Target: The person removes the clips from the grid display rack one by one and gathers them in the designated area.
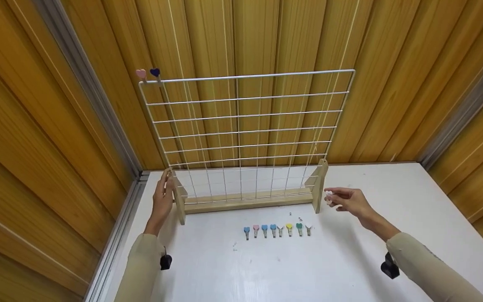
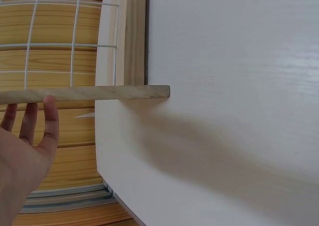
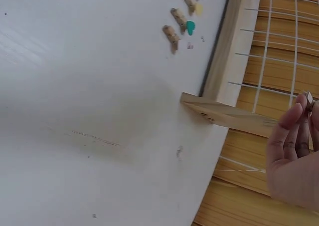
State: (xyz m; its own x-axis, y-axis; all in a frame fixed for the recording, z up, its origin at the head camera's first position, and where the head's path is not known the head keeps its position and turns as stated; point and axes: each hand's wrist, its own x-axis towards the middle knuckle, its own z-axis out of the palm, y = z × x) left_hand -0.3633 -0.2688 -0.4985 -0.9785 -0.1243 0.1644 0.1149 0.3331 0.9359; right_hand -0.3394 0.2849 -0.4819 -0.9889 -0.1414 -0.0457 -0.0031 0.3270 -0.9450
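Note:
A white wire grid rack (image 1: 238,76) stands upright in a wooden base (image 1: 245,204). My left hand (image 1: 162,202) touches the outer side of the left wooden support (image 1: 178,205), its fingertips against the wood in the left wrist view. Just right of the right wooden support (image 1: 318,188), my right hand (image 1: 352,203) pinches a small pale clothespin (image 1: 329,197), partly hidden by the fingers. Two heart-topped clothespins, one pink (image 1: 141,74) and one dark blue (image 1: 155,73), are clipped to the grid's top left.
Several mini clothespins with coloured tops, among them a yellow one (image 1: 289,228) and a green one (image 1: 299,228), lie in a row on the white table (image 1: 208,268). Tiny bits (image 1: 300,219) are scattered near them. Wood-patterned curtains (image 1: 392,84) hang behind the rack.

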